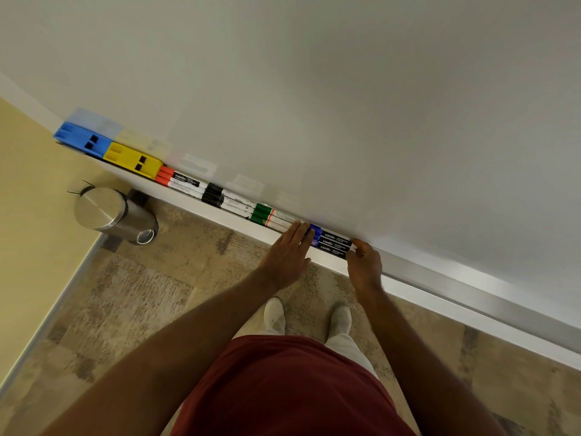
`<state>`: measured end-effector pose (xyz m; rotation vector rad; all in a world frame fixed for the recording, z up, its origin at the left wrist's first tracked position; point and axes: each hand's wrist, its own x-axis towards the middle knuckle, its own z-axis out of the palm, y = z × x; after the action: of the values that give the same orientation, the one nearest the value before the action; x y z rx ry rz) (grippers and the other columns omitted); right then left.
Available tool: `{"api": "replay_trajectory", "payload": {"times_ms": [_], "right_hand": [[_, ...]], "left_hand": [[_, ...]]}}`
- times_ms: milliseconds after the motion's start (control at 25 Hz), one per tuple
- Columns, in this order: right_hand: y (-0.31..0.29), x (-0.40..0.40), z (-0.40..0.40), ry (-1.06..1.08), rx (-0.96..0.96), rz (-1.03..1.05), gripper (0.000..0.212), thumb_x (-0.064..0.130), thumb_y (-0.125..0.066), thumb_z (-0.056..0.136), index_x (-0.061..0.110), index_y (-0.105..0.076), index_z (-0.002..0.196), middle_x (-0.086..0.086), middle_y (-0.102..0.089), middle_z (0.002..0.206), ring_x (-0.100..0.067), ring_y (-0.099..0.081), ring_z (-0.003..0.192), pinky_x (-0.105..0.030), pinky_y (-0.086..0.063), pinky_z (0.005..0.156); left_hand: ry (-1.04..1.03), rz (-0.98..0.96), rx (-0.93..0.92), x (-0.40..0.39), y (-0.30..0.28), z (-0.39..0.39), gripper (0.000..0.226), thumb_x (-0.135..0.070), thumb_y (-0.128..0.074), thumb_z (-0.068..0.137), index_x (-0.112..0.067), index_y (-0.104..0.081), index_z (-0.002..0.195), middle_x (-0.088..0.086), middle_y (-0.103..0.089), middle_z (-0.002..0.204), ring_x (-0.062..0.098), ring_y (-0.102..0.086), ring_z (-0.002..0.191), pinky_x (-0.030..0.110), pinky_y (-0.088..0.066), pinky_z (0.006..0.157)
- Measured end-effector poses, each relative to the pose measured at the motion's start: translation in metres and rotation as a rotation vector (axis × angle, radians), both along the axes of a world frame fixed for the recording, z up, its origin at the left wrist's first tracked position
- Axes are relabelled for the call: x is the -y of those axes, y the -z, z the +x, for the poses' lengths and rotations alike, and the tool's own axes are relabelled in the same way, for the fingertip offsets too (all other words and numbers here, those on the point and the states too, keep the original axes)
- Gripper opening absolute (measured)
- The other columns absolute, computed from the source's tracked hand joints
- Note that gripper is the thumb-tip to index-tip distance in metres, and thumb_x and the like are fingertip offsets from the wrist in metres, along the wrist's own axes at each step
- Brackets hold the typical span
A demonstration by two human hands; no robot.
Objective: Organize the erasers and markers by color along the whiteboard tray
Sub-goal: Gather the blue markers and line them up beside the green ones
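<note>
Along the whiteboard tray lie, from left to right, a blue eraser, a yellow eraser, red-capped markers, black-capped markers, green-capped markers and blue-capped markers. My left hand lies flat with its fingertips on the blue caps. My right hand pinches the other ends of the blue markers, its fingers curled against them. Both hands bracket the blue group.
The whiteboard rises behind the tray. A steel pedal bin stands on the carpet at the left, under the tray near the yellow wall. The tray runs bare to the right of my right hand.
</note>
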<state>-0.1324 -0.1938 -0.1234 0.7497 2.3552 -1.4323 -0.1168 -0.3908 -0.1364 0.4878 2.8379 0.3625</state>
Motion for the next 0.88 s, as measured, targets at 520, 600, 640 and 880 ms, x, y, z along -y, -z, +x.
{"api": "replay_trajectory", "payload": {"times_ms": [520,600,640,880], "right_hand": [[-0.003,0.008,0.005,-0.006,-0.059,0.028,0.039,0.000,-0.056,0.090,0.014,-0.070,0.124,-0.006,-0.073,0.102,-0.018,-0.065,0.078,-0.020,-0.047,0.056],[-0.004,0.009,0.006,-0.034,-0.088,0.040,0.035,-0.001,-0.055,0.089,0.011,-0.072,0.118,-0.010,-0.074,0.101,-0.019,-0.065,0.076,-0.022,-0.049,0.055],[-0.005,0.010,0.006,-0.045,-0.096,0.050,0.034,-0.001,-0.056,0.090,0.009,-0.071,0.118,-0.012,-0.073,0.103,-0.022,-0.066,0.079,-0.028,-0.053,0.058],[-0.010,0.019,0.025,-0.277,-0.209,0.374,0.038,0.020,-0.055,0.102,0.007,-0.055,0.137,-0.015,-0.052,0.142,-0.032,-0.047,0.129,-0.046,-0.047,0.105]], "left_hand": [[0.030,0.020,0.032,0.013,-0.002,0.003,0.071,-0.034,-0.052,0.100,-0.005,-0.021,0.157,0.020,-0.017,0.166,0.034,-0.013,0.155,0.043,-0.019,0.127],[0.033,0.022,0.030,0.018,-0.003,0.005,0.071,-0.034,-0.053,0.100,-0.006,-0.021,0.158,0.019,-0.015,0.167,0.033,-0.011,0.155,0.044,-0.019,0.127],[0.031,0.022,0.025,0.022,-0.003,0.006,0.071,-0.034,-0.053,0.100,-0.006,-0.021,0.158,0.019,-0.015,0.167,0.033,-0.011,0.155,0.044,-0.020,0.127],[-0.045,-0.092,0.013,0.046,-0.013,0.016,0.071,-0.038,-0.049,0.100,-0.009,-0.020,0.158,0.018,-0.014,0.167,0.035,-0.012,0.155,0.050,-0.016,0.126]]}}
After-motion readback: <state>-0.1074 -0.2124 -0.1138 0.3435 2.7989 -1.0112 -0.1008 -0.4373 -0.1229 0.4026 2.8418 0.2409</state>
